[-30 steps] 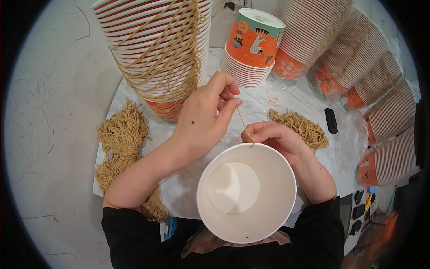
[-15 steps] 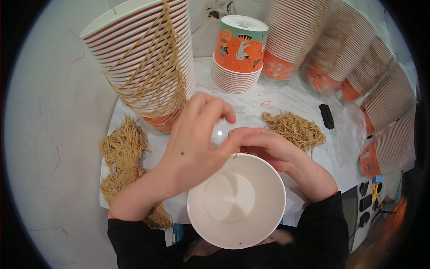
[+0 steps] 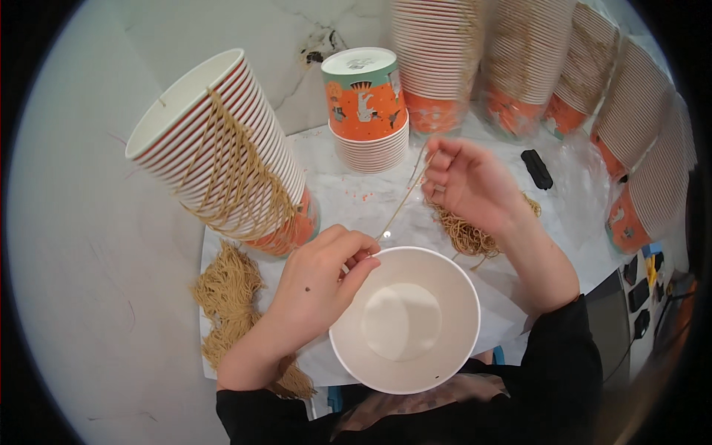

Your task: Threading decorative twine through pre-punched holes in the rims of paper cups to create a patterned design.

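An open white paper tub (image 3: 404, 322) stands in front of me, its inside facing up, with a small hole near its front rim. At its far left rim my left hand (image 3: 319, 274) is closed, thumb and forefinger pinching a tan cord (image 3: 404, 199). The cord runs taut up and to the right to my right hand (image 3: 475, 182), which is raised beyond the tub with curled fingers closed on its other end. Under the right wrist lies a loose tangle of tan cord (image 3: 466, 231). Whether the cord passes through the tub's wall is hidden by my left fingers.
A tall leaning stack of tubs (image 3: 230, 148), draped with tan cords, stands at the left, above a tied cord bundle (image 3: 228, 297). Behind are an upturned orange tub (image 3: 363, 100) on a short stack and several plastic-wrapped stacks (image 3: 523, 59). A black object (image 3: 536, 169) lies right.
My hands have moved apart; the right one went up and away, drawing the cord straight. My left hand stays at the tub's rim. The whole view has shifted a little.
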`<control>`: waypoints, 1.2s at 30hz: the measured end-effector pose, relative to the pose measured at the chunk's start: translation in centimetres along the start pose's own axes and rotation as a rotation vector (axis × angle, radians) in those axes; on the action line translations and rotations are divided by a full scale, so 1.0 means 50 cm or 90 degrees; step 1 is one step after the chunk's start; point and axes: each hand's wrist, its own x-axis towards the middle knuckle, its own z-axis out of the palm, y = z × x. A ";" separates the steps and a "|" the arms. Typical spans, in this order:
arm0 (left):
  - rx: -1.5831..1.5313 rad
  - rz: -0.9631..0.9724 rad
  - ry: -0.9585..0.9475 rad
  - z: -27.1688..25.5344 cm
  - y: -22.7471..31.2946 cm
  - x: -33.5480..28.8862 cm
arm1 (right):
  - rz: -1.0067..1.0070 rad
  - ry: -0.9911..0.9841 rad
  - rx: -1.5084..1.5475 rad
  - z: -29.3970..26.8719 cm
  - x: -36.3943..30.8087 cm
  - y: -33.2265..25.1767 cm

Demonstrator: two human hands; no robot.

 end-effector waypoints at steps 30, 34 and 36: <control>-0.264 0.032 0.082 -0.003 0.042 -0.019 | -0.069 -0.268 -0.581 0.082 -0.090 -0.021; -0.316 0.062 0.040 0.012 0.035 -0.025 | -0.014 -0.286 -0.601 0.092 -0.098 0.011; -0.300 0.064 0.061 0.018 0.018 -0.024 | 0.012 -0.283 -0.609 0.101 -0.105 0.012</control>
